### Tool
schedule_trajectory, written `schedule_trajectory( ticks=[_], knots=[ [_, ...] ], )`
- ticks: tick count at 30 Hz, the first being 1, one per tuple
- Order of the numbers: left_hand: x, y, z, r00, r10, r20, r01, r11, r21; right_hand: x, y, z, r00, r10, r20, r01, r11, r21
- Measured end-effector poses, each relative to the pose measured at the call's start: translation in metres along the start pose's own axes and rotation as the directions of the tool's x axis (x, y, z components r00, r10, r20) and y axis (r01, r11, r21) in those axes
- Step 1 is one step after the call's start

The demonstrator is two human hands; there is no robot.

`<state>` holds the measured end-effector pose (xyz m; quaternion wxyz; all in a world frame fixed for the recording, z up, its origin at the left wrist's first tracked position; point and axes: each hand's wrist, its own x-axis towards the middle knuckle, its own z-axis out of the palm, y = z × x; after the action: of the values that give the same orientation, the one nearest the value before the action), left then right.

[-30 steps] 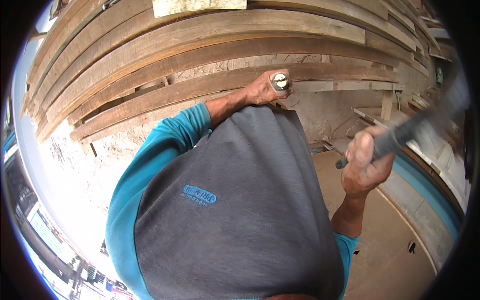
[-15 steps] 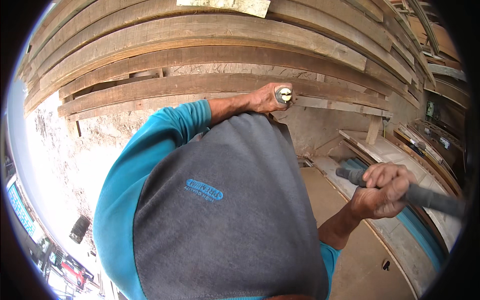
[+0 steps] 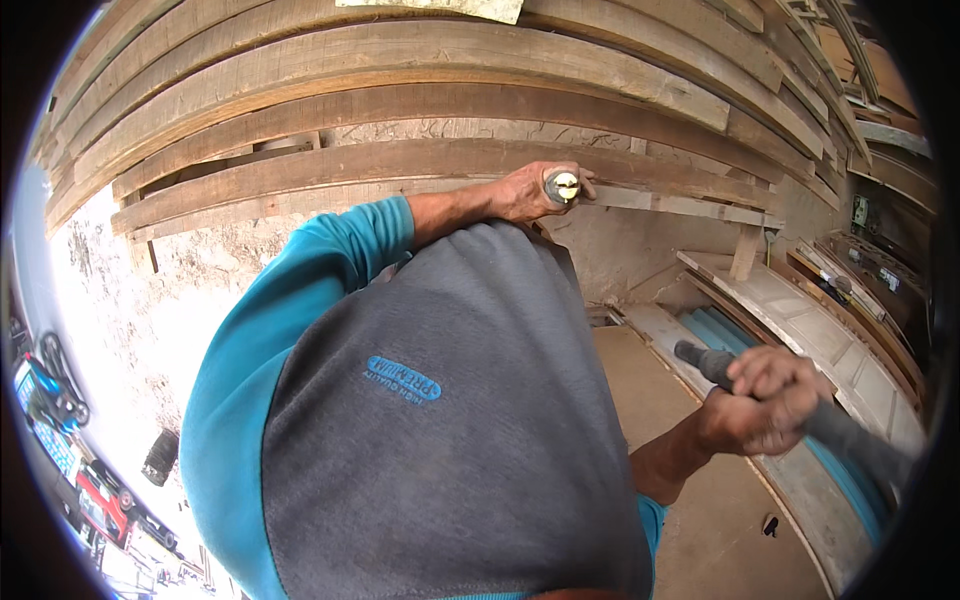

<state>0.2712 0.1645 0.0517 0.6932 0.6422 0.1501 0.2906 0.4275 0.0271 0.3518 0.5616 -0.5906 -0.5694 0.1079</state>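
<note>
left hand: [image 3: 528,192] fist wrapped tight around a short chisel [image 3: 561,186], whose round, battered yellowish head shows between thumb and fingers
chisel position: high up, pressed to the stacked wooden planks [image 3: 420,110], at the lower edge of a dark board
left arm: raised and stretched up across the body, teal sleeve [image 3: 300,300] pushed back from the wrist
right hand: [image 3: 758,402] clenched around the dark grey handle of a hammer [image 3: 800,415], knuckles on top
hammer position: low on the right, well apart from the chisel; handle end pokes out left of the fist, the rest runs down-right and blurs at the rim, head not visible
right arm: bent, forearm coming up from below the grey shirt front [image 3: 440,430]
below: tan floor [image 3: 720,520] and pale panels [image 3: 800,320] leaning at the right
</note>
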Motion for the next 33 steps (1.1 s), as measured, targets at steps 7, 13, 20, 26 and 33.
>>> schedule_trajectory(
  ticks=[7,13,20,26,33],
  knots=[
    [-0.001,-0.013,-0.001,0.979,0.198,0.051,-0.203,0.969,0.141,-0.094,0.086,0.028,0.588,0.703,0.399,-0.178,0.594,-0.784],
    [0.007,-0.011,-0.005,0.997,0.065,0.039,-0.073,0.952,0.299,-0.074,0.073,0.016,0.819,0.561,0.123,-0.421,0.731,-0.537],
    [-0.01,0.043,0.021,0.988,-0.092,-0.12,0.115,0.971,0.208,-0.107,0.123,-0.039,0.681,0.723,-0.113,-0.686,0.577,-0.444],
    [-0.003,0.029,0.034,0.948,-0.031,-0.318,0.121,0.956,0.267,-0.133,0.154,-0.043,0.569,0.822,0.0,-0.766,0.53,-0.364],
    [0.039,0.061,0.059,0.933,-0.292,-0.211,0.357,0.83,0.428,-0.144,0.189,-0.054,0.604,0.791,0.097,-0.713,0.591,-0.378]
  ],
)
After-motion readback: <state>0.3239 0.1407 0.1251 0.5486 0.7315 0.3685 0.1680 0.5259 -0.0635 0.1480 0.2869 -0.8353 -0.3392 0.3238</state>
